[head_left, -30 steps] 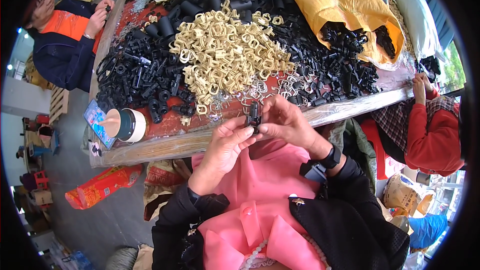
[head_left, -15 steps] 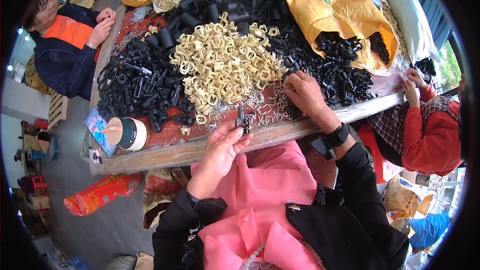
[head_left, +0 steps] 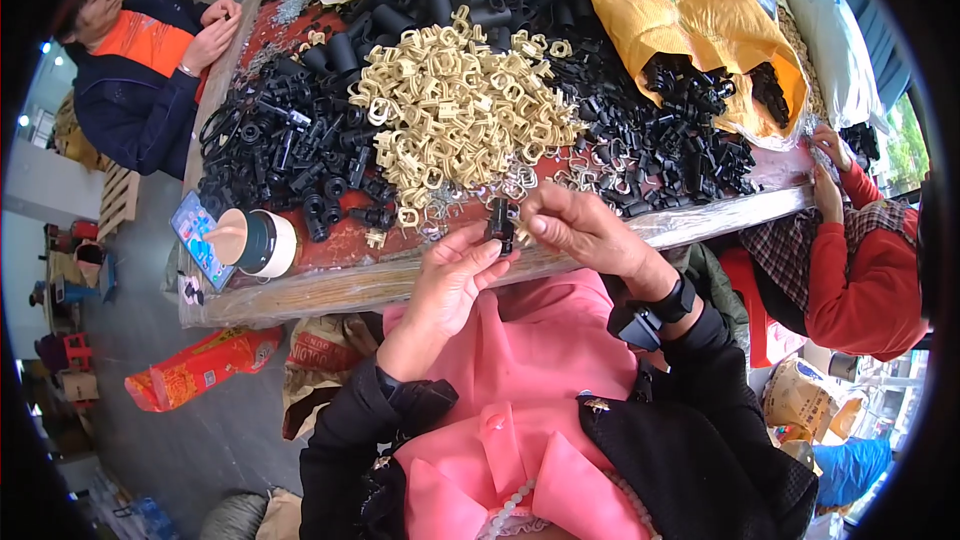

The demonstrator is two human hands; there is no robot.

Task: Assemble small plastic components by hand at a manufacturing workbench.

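Work looks partway: our left hand [head_left: 452,277] clasps one black fitting [head_left: 501,224] mid-frame; whether our right hand [head_left: 588,232], just beside, grips anything we cannot tell. Loose cream clips [head_left: 450,110] lie heaped upper middle, leaving us a narrow strip before the surface's [head_left: 340,291] near edge.

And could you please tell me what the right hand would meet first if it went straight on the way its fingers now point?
Probably the small black part held in the left hand, though depth there is hard to judge.
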